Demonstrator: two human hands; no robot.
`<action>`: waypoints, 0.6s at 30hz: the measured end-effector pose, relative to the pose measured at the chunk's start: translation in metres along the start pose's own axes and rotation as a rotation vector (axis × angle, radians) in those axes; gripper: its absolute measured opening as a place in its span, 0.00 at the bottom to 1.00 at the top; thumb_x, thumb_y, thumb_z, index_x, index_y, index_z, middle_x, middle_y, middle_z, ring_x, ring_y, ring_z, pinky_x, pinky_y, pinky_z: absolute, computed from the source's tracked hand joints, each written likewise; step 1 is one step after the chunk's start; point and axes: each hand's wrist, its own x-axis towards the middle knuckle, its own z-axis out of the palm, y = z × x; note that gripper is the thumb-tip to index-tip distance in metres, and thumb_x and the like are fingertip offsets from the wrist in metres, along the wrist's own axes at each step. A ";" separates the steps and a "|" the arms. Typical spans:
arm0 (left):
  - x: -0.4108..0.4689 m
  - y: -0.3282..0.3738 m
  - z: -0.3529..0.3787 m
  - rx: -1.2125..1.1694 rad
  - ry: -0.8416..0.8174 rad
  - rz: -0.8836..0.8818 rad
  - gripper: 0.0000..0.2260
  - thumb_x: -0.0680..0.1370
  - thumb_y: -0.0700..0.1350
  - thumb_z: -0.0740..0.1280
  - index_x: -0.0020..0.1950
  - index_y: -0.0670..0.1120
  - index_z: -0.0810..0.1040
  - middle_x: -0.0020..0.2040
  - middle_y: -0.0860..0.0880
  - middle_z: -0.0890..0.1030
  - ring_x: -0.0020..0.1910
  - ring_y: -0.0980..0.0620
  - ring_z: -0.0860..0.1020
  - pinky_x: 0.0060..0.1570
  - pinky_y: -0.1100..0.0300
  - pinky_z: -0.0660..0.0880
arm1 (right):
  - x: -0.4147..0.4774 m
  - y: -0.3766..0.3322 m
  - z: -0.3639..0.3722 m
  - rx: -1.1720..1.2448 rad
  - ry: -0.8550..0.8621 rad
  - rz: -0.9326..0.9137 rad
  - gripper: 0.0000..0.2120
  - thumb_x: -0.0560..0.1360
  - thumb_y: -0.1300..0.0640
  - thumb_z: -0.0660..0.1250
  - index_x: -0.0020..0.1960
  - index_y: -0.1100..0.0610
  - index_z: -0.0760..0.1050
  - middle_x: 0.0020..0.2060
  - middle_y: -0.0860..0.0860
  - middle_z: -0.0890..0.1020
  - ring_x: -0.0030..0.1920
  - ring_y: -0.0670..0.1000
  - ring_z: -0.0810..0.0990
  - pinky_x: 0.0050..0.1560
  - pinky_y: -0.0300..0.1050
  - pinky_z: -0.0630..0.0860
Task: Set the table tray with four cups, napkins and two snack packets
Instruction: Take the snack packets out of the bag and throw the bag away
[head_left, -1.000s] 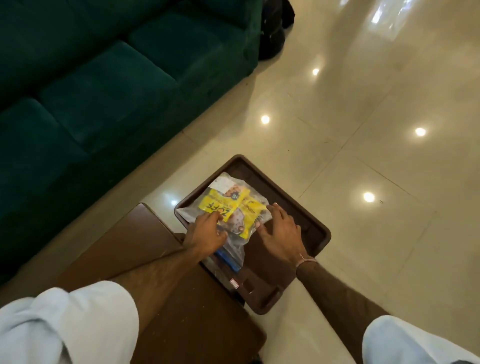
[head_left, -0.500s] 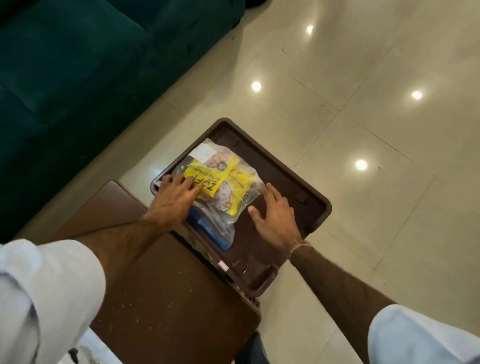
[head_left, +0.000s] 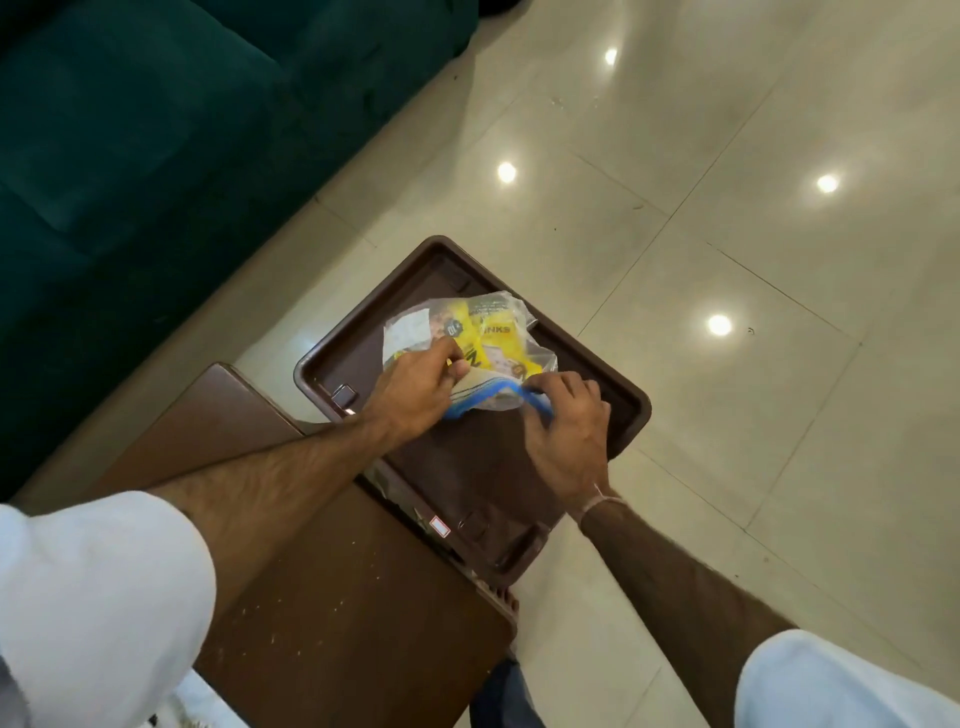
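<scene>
A dark brown tray (head_left: 626, 410) rests partly on a brown table, its far half overhanging the floor. On it lies a clear plastic bag (head_left: 496, 338) with a blue zip edge, holding yellow snack packets. My left hand (head_left: 415, 387) pinches the bag's near left side. My right hand (head_left: 566, 431) grips the blue zip edge at the bag's near right corner. The bag's near end is lifted and crumpled between the hands. No cups or napkins are in view.
The brown table (head_left: 332, 597) fills the lower middle, speckled with crumbs. A dark green sofa (head_left: 156, 135) stands at the upper left. Glossy beige floor tiles (head_left: 727, 156) with light reflections spread to the right.
The bag has shifted to the right on the tray. Both hands went from resting flat on it to gripping its near zip edge and lifting that end.
</scene>
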 end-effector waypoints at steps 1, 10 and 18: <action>-0.005 0.000 -0.002 0.026 -0.009 0.072 0.16 0.78 0.61 0.63 0.58 0.50 0.72 0.51 0.50 0.78 0.50 0.47 0.77 0.49 0.51 0.76 | 0.005 0.003 -0.003 0.018 0.005 0.007 0.11 0.75 0.53 0.71 0.56 0.53 0.81 0.52 0.51 0.81 0.52 0.55 0.75 0.48 0.50 0.67; -0.014 0.023 -0.003 0.166 0.066 0.273 0.09 0.77 0.49 0.70 0.53 0.45 0.84 0.48 0.47 0.84 0.47 0.49 0.79 0.49 0.49 0.77 | 0.025 0.004 -0.027 -0.170 0.045 -0.067 0.12 0.73 0.54 0.74 0.57 0.52 0.83 0.58 0.53 0.78 0.59 0.59 0.72 0.56 0.56 0.64; -0.020 0.038 0.008 -0.154 0.096 -0.171 0.07 0.66 0.45 0.80 0.34 0.49 0.83 0.30 0.56 0.79 0.31 0.59 0.76 0.29 0.67 0.72 | -0.025 -0.041 -0.011 0.424 -0.078 0.447 0.18 0.74 0.38 0.69 0.45 0.53 0.82 0.37 0.47 0.85 0.37 0.49 0.83 0.41 0.49 0.82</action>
